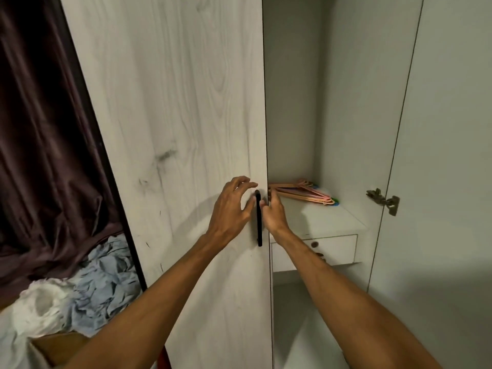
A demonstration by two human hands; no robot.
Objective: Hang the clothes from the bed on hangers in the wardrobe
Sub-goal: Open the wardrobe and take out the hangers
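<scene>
The wardrobe's left door [186, 129] is shut, and a black vertical handle [258, 222] runs along its right edge. My left hand [231, 211] hovers at the handle with fingers spread and curved, gripping nothing. My right hand [275, 214] reaches from the open side, its fingers curled round the door's edge beside the handle. A pile of pink and orange hangers [306, 191] lies on the shelf inside the wardrobe. Crumpled clothes sit on the bed at lower left: a pale blue garment [103, 283] and a white garment [40, 310].
The wardrobe's right door [447, 155] stands open, with a brass hinge [383, 201] on it. Below the shelf is a white drawer [338, 249] with small knobs. A dark brown curtain [40, 129] hangs at left behind the bed.
</scene>
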